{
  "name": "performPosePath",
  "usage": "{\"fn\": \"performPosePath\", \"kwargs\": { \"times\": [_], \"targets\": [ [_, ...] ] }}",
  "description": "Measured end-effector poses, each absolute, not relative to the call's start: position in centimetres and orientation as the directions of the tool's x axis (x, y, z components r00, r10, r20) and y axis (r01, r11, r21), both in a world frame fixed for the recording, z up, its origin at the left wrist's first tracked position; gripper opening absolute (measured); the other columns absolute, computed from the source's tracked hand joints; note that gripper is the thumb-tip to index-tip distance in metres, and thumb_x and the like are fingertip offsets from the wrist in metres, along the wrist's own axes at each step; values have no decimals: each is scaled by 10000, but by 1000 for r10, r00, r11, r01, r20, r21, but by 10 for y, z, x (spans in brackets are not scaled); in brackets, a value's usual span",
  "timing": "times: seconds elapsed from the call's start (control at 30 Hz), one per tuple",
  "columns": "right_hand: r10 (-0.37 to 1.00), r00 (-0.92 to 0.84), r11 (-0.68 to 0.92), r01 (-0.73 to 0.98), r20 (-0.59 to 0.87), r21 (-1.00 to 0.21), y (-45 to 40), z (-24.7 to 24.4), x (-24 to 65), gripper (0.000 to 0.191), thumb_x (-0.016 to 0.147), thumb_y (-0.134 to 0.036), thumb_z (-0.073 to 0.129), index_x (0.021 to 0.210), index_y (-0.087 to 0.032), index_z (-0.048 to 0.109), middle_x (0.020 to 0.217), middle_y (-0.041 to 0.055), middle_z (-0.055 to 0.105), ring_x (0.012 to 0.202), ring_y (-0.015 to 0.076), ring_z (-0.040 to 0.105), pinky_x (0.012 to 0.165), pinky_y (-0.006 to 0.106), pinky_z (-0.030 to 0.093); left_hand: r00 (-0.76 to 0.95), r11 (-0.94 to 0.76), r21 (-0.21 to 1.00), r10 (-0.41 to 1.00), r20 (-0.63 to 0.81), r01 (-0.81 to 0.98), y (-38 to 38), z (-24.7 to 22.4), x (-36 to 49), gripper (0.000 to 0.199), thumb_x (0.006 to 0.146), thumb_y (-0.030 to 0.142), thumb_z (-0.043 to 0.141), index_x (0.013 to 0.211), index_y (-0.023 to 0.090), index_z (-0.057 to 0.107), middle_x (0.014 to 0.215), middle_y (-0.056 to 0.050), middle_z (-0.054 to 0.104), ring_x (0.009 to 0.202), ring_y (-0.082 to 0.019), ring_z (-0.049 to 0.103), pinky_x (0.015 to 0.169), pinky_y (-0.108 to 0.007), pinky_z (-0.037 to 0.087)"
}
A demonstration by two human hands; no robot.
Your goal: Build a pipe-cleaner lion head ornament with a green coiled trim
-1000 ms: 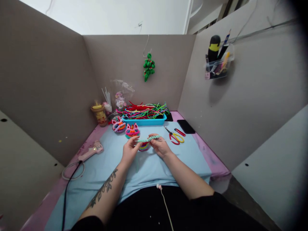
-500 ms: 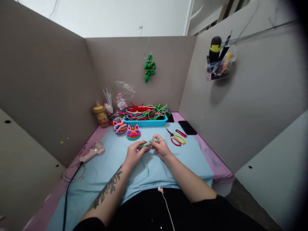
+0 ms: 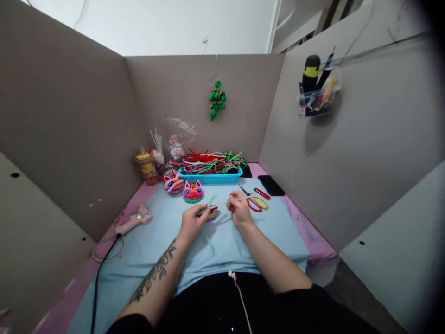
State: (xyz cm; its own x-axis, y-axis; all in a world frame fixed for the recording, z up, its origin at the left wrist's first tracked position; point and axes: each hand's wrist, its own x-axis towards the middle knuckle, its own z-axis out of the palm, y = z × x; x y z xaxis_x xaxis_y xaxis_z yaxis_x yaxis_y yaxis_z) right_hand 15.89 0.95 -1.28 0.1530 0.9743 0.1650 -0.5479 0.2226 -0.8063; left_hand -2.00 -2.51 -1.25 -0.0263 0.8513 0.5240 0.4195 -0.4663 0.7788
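Observation:
My left hand point(image 3: 194, 219) pinches a multicoloured fuzzy piece point(image 3: 212, 213), from which a mint green coiled strip point(image 3: 212, 200) sticks up. My right hand point(image 3: 239, 208) is a little to the right, its fingers closed on a thin white stick point(image 3: 246, 198). A pale green strand point(image 3: 210, 246) lies on the blue cloth below the hands. Behind my left hand stand two colourful fuzzy animal heads, one with pink ears and an orange horn point(image 3: 193, 192), the other point(image 3: 173, 183) further left.
A blue tray point(image 3: 210, 178) full of pipe cleaners is at the back. Scissors point(image 3: 255, 203), a red cutter point(image 3: 262, 193) and a phone point(image 3: 271, 185) lie at the right. A pink glue gun point(image 3: 134, 220) and a cup point(image 3: 147, 170) are at the left.
My right hand has moved right, away from the mint green strip, with the white stick. The green strip now points up, and the multicoloured piece by my left hand shows more.

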Motion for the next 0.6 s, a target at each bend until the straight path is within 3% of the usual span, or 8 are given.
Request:
{"fn": "performPosePath", "kwargs": {
  "times": [0.17,0.27,0.4,0.5,0.6],
  "targets": [
    [901,431,302,-539,51,-786,30,-13,189,305,622,-345,715,742,-202,473,463,-96,468,409,55,453,388,149,312,-152,-305,920,925,347,248,-19,-12,-27,326,721,413,650,914,156,699,864,-77,716,762,-207,654,716,-310,505],
    [949,316,175,-504,7,-846,36,-20,193,340,568,-291,757,813,-182,549,651,-20,633,584,107,613,482,177,438,-113,-251,960,958,265,120,-14,-13,-28,404,759,439,592,1016,135,660,895,-91,715,735,-199,660,691,-320,516],
    [992,116,95,-417,51,-904,42,-34,188,503,488,-99,693,978,-196,630,995,58,686,962,219,643,750,300,517,-127,-347,913,917,378,215,-17,-10,-28,293,735,351,629,945,153,681,939,-78,711,861,-209,653,798,-332,501],
    [984,142,142,-248,109,-958,48,-44,191,471,533,-96,591,984,-203,670,1106,51,661,1149,248,548,942,396,444,-108,-396,857,886,451,330,-20,-8,-27,225,741,308,625,902,167,694,930,-69,711,879,-209,647,822,-339,496],
    [962,241,152,-70,131,-986,50,-48,198,382,594,-136,516,930,-172,695,1101,66,663,1158,260,539,1015,454,378,-58,-454,802,856,513,388,-20,-9,-27,195,768,297,605,889,176,697,909,-69,706,867,-202,643,822,-345,498]
  ]
}}
